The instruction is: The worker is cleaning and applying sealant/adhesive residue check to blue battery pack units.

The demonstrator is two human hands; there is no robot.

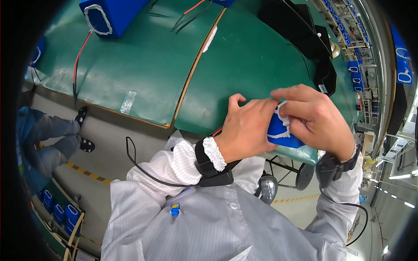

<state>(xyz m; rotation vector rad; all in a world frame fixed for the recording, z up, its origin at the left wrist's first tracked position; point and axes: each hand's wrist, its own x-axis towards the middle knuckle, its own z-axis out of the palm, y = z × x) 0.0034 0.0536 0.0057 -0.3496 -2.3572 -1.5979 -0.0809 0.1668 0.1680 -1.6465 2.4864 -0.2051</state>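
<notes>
A blue-wrapped battery pack (291,141) stands at the near edge of the green table, with a white bead of sealant around its end face. My left hand (248,128) is closed around its left side, thumb toward the near edge, holding it steady. Over the top of the pack, my right hand (320,117) is curled, with thumb and fingers pinched at the white rim. A crumpled white piece (283,109) shows at those fingertips; whether it is tissue or sealant cannot be made out. Red wire shows beside my left hand, and both hands hide much of the pack.
Another blue battery pack (124,15) with red and black leads stands at the far left of the green table (143,65). A wooden strip (191,78) divides the tabletop. Black equipment (300,26) lies far right. A person's legs (52,130) show at left.
</notes>
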